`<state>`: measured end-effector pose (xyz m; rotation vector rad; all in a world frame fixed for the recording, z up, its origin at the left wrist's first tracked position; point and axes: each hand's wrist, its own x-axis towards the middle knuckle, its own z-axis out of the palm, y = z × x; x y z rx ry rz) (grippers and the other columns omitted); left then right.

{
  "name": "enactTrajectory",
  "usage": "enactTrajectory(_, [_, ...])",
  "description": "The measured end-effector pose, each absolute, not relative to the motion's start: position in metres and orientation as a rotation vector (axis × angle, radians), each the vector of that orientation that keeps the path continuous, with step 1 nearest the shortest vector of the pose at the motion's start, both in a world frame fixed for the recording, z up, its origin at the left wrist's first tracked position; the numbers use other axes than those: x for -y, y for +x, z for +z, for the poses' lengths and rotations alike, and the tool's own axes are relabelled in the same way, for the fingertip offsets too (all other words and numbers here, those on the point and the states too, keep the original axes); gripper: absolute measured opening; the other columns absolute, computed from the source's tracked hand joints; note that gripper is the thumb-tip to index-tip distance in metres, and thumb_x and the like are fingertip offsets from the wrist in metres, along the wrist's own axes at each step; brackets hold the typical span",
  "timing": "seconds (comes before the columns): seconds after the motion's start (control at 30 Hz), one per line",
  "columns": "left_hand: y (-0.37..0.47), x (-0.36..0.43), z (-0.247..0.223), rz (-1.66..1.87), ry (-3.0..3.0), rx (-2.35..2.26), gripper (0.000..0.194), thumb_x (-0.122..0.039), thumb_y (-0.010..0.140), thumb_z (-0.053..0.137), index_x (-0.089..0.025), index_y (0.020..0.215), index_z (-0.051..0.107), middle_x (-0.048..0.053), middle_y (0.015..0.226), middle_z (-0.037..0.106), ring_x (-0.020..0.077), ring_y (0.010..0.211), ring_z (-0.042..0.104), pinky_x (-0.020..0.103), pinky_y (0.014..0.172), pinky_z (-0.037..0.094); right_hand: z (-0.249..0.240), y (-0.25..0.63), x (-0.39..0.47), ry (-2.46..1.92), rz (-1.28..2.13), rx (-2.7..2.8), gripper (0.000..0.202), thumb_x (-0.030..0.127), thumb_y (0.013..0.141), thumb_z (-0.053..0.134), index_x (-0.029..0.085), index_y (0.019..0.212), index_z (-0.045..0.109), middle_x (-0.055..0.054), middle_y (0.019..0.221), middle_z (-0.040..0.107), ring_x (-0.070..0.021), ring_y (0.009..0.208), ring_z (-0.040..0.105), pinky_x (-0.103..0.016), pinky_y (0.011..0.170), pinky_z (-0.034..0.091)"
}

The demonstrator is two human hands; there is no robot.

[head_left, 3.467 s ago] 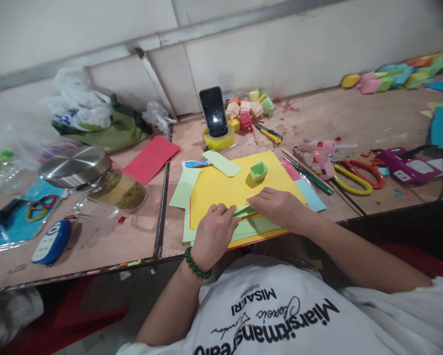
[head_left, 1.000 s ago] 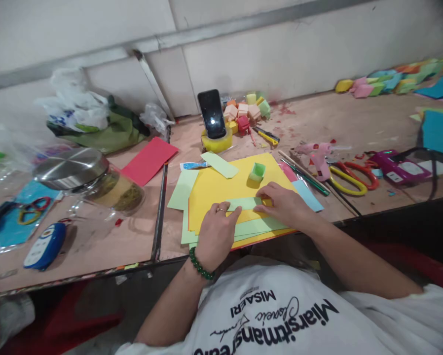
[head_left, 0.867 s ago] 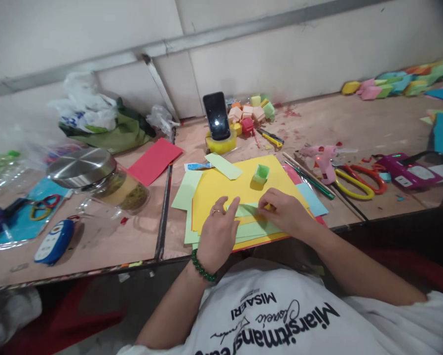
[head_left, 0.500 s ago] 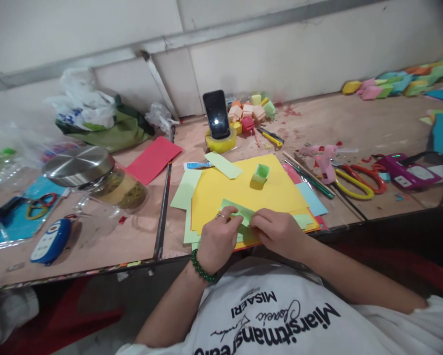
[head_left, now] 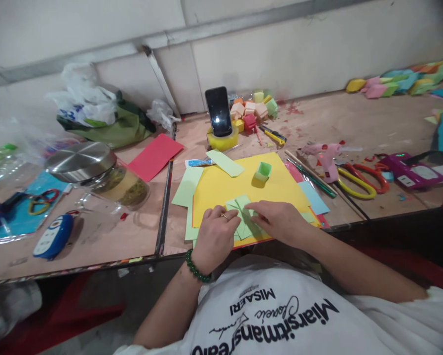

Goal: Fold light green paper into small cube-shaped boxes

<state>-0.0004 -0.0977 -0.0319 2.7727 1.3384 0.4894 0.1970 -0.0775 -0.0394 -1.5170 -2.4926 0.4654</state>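
A light green sheet of paper [head_left: 245, 228] lies near the front of a yellow sheet [head_left: 221, 190], its creased flaps meeting along a middle line. My left hand [head_left: 217, 235], with a ring and green bead bracelet, has its fingers bent over the paper's left edge. On the other side, my right hand [head_left: 276, 220] grips the right edge, its index finger reaching onto the top flap; its thumb is partly hidden. Just beyond, a small open green paper box [head_left: 263, 171] sits on the yellow sheet. A pale green strip [head_left: 225, 163] rests at that sheet's upper left.
A phone [head_left: 218, 111] leans on a yellow tape roll [head_left: 222, 142] at the back. To the right lie a pink glue gun [head_left: 327, 158], scissors [head_left: 356, 182] and a purple power strip [head_left: 410, 170]. A lidded glass jar [head_left: 121, 190] and blue-cased remote [head_left: 53, 236] are on the left.
My hands have moved slightly apart. More of the green paper shows between them, with its middle crease and flaps now visible. The camera view has shifted slightly.
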Motion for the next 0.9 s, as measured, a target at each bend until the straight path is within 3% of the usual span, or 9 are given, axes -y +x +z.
enactTrajectory(0.17, [0.009, 0.107, -0.026, 0.388, 2.747, -1.441, 0.015, -0.024, 0.089, 0.052, -0.017, 0.099, 0.061, 0.006, 0.086, 0.065, 0.0246, 0.084, 0.051, 0.038, 0.072, 0.041, -0.019, 0.199, 0.069, -1.481, 0.505, 2.727, 0.018, 0.024, 0.091, 0.049, 0.021, 0.1, 0.065, -0.004, 0.092, 0.07, -0.0185, 0.085, 0.064, -0.025, 0.062, 0.035])
enactTrajectory(0.33, [0.013, 0.115, -0.039, 0.399, 2.789, -1.298, 0.034, -0.027, 0.091, 0.051, -0.017, 0.124, 0.051, 0.008, 0.098, 0.062, 0.0232, 0.086, 0.052, 0.037, 0.074, 0.043, -0.001, 0.198, 0.048, -1.493, 0.752, 2.76, 0.026, 0.025, 0.085, 0.056, 0.023, 0.11, 0.062, -0.003, 0.091, 0.07, -0.0174, 0.08, 0.062, -0.025, 0.061, 0.033])
enactTrajectory(0.43, [0.012, 0.116, -0.044, 0.415, 2.814, -1.26, 0.037, -0.027, 0.092, 0.05, -0.015, 0.128, 0.049, 0.01, 0.102, 0.062, 0.0234, 0.088, 0.052, 0.037, 0.076, 0.045, 0.001, 0.197, 0.038, -1.471, 0.903, 2.749, 0.031, 0.025, 0.083, 0.056, 0.023, 0.113, 0.06, -0.002, 0.081, 0.068, -0.0154, 0.069, 0.059, -0.025, 0.057, 0.031])
enactTrajectory(0.53, [0.012, 0.117, -0.042, 0.365, 2.831, -1.237, 0.038, -0.025, 0.093, 0.047, -0.016, 0.13, 0.048, 0.012, 0.105, 0.062, 0.0229, 0.091, 0.053, 0.037, 0.079, 0.046, -0.004, 0.195, 0.026, -1.496, 0.969, 2.684, 0.028, 0.033, 0.081, 0.06, 0.021, 0.106, 0.06, -0.003, 0.083, 0.068, -0.0165, 0.069, 0.059, -0.025, 0.057, 0.032])
enactTrajectory(0.67, [0.016, 0.116, -0.035, 0.252, 2.797, -1.267, 0.034, -0.03, 0.092, 0.049, -0.02, 0.124, 0.054, 0.012, 0.101, 0.061, 0.0247, 0.092, 0.054, 0.039, 0.078, 0.046, -0.009, 0.184, 0.011, -1.633, 0.761, 2.686, 0.034, 0.05, 0.079, 0.062, 0.019, 0.094, 0.062, -0.008, 0.087, 0.069, -0.0228, 0.078, 0.061, -0.026, 0.055, 0.031])
enactTrajectory(0.9, [0.018, 0.119, -0.034, 0.245, 2.77, -1.314, 0.036, -0.035, 0.09, 0.054, -0.023, 0.124, 0.057, 0.012, 0.104, 0.06, 0.0252, 0.094, 0.052, 0.039, 0.077, 0.046, -0.005, 0.168, 0.005, -1.734, 0.622, 2.642, 0.03, 0.041, 0.091, 0.048, 0.016, 0.085, 0.062, -0.011, 0.086, 0.069, -0.0234, 0.082, 0.063, -0.027, 0.057, 0.032])
